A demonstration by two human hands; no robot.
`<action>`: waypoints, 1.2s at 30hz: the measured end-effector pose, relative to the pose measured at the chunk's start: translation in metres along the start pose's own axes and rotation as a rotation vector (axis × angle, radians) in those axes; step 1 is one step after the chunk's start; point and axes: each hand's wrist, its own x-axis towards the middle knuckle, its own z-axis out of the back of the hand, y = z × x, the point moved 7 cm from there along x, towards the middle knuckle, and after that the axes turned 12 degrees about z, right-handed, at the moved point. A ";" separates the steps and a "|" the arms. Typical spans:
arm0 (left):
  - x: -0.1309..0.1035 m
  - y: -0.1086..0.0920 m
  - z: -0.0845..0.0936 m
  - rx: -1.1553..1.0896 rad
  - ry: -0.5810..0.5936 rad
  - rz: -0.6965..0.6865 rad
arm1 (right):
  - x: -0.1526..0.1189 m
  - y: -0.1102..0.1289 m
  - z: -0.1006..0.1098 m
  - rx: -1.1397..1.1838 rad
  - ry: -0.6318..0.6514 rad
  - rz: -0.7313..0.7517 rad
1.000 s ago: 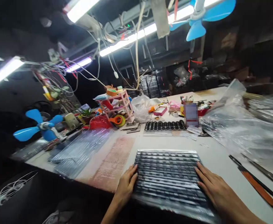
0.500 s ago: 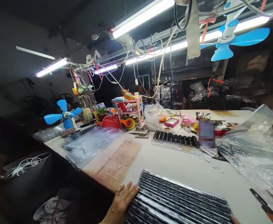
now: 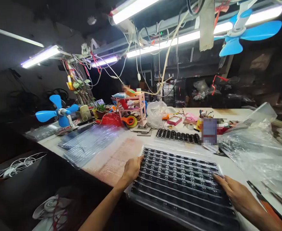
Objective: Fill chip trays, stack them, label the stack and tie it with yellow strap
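Observation:
A clear plastic tray (image 3: 179, 179) filled with rows of small black parts spans the bench's near edge, its far side tilted up a little. My left hand (image 3: 132, 168) grips its left side, thumb over the rim. On the right side, my right hand (image 3: 229, 186) is closed on the tray's edge, fingers partly hidden beneath it. What the black parts are, I cannot make out. Beyond the tray, a smaller group of black pieces (image 3: 178, 136) lies in rows on a clear sheet.
Clear empty trays (image 3: 90, 141) are stacked at left beside a blue fan (image 3: 62, 112). A pink shelf (image 3: 132, 109) stands behind. Plastic sheeting (image 3: 253, 144) covers the right side, near a tweezers-like tool (image 3: 279, 199) and an orange-handled tool (image 3: 267, 202). Lights and cables hang overhead.
The tray has moved away from me and up in view, showing more of its rows. My right hand has come into full view on its right edge; my left hand now grips the side.

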 end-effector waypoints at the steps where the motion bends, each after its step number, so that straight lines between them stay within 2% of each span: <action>1: 0.004 0.004 -0.010 0.039 0.027 0.035 | 0.001 0.005 -0.011 -0.045 0.086 -0.029; 3: 0.008 0.014 -0.030 0.104 0.079 0.091 | -0.004 0.005 -0.030 -0.294 0.326 -0.144; 6: 0.005 0.029 -0.046 0.153 0.153 0.131 | -0.020 0.000 -0.034 -0.408 0.375 -0.270; 8: -0.002 0.038 -0.047 0.135 0.209 0.122 | -0.034 -0.003 -0.033 -0.381 0.351 -0.285; 12: -0.017 0.050 -0.039 -0.042 0.266 0.064 | -0.054 0.002 -0.024 -0.209 0.158 -0.172; 14: -0.018 0.051 -0.038 -0.162 0.257 0.048 | -0.056 0.003 -0.024 -0.170 0.115 -0.164; 18: -0.009 0.053 -0.042 -0.318 0.249 0.047 | -0.048 0.006 -0.026 -0.105 0.051 -0.239; 21: -0.008 0.052 -0.042 -0.396 0.268 0.002 | -0.046 0.008 -0.027 0.076 0.001 -0.307; 25: -0.015 0.049 -0.040 -0.378 0.309 -0.103 | -0.050 0.009 -0.025 0.476 -0.088 -0.453; 29: -0.020 0.047 -0.040 -0.316 0.377 -0.147 | -0.050 0.023 -0.010 0.747 -0.246 -0.534; 31: -0.020 0.050 -0.039 -0.362 0.400 -0.134 | -0.046 0.038 -0.006 0.869 -0.243 -0.502; 34: -0.015 0.062 -0.036 -0.608 0.357 -0.026 | -0.036 0.060 -0.007 1.096 -0.154 -0.395; 36: -0.013 0.072 -0.036 -0.763 0.313 0.069 | -0.032 0.058 0.000 1.151 -0.245 -0.368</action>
